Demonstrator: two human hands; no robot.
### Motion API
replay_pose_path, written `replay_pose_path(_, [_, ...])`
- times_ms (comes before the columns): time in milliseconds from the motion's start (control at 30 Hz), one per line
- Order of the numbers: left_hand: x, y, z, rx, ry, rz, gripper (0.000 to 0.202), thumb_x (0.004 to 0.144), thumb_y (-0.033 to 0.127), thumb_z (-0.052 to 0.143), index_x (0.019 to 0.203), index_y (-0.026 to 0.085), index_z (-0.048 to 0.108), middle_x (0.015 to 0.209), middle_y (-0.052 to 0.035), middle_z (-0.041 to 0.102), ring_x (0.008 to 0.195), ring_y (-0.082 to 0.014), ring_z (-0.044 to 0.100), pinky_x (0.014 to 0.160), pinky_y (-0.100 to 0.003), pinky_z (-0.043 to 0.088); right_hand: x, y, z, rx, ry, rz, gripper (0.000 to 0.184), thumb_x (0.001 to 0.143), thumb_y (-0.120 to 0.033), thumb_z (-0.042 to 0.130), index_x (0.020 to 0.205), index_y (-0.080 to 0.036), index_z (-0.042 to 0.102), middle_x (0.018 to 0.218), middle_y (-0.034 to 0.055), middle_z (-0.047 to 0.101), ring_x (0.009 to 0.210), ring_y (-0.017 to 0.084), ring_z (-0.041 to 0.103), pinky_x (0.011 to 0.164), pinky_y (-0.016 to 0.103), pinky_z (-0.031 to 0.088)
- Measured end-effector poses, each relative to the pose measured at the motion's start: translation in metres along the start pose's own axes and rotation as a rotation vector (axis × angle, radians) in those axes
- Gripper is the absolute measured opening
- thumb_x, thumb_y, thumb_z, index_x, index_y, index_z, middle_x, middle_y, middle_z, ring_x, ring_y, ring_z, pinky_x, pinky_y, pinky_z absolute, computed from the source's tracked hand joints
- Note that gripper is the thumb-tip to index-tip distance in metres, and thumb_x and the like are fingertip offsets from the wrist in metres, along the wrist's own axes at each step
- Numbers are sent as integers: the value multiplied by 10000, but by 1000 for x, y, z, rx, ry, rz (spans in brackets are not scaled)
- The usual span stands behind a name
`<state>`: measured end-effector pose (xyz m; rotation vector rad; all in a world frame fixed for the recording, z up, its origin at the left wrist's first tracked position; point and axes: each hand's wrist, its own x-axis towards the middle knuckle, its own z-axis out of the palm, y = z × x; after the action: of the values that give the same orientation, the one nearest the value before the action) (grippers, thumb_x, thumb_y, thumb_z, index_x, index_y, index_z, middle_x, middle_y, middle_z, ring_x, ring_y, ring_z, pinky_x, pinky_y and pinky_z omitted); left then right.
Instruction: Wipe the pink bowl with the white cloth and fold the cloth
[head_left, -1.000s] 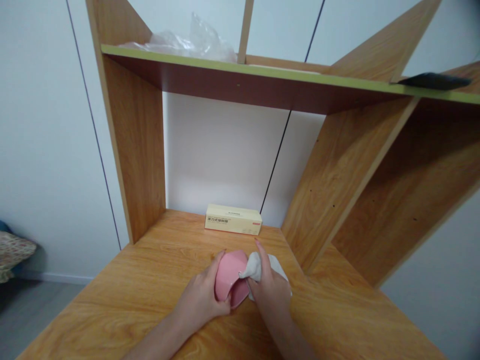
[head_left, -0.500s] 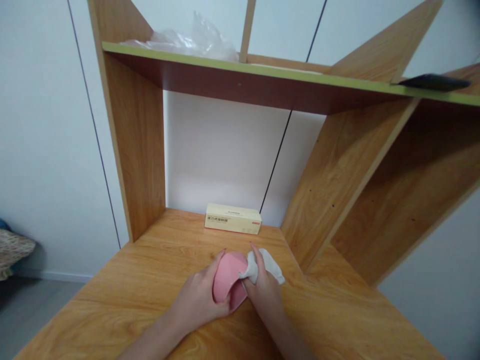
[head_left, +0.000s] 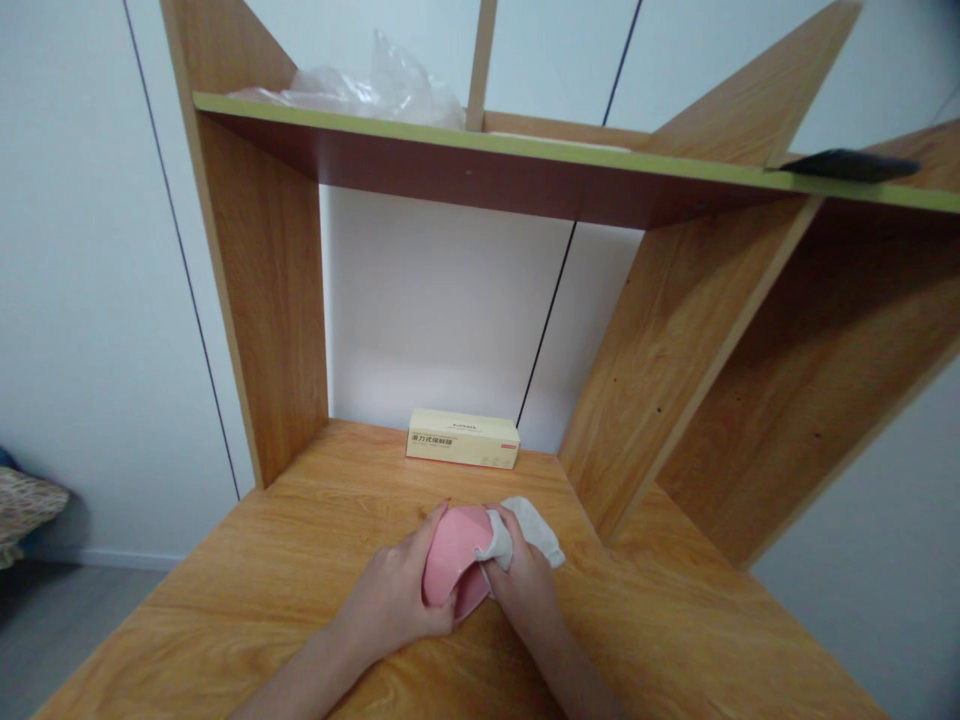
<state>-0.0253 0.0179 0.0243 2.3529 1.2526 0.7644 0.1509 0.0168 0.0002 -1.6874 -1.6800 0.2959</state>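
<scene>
Right hand (head_left: 525, 585) has drawn the cloth (head_left: 529, 525) nearer the pink bowl (head_left: 454, 555).

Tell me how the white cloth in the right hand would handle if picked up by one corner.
The white cloth is probably floppy: it bunches under the right hand and folds against the pink bowl. It looks thin, so it is likely light. It seems unlikely to roll.
</scene>
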Motion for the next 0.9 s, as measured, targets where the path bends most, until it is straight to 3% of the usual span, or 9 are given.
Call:
replay_pose_path(167, [0,-1,0,-21,9,38,829,629,258,549,1353,225,147,1143,-78,568,941,-250,585,791,-325,458,0,-1,-1,22,5,-23,376,714,-152,464,1081,-233,470,864,25,671,850,202,621,684,245,437])
replay_pose_path(633, [-1,1,-1,3,-1,26,806,634,241,538,1353,188,178,1090,-89,599,902,-255,600,794,-325,446,-1,-1,-1,68,3,-23,398,690,-119,456,1071,-233,471,847,17,671,834,196,623,684,239,434])
replay_pose_path(900, [-1,3,-1,0,10,28,808,643,276,549,1353,221,168,1117,-77,587,885,-250,608,770,-314,458,-4,-8,-7,64,14,-38,393,701,-121,447,1074,-240,464,861,12,670,843,187,622,675,226,432])
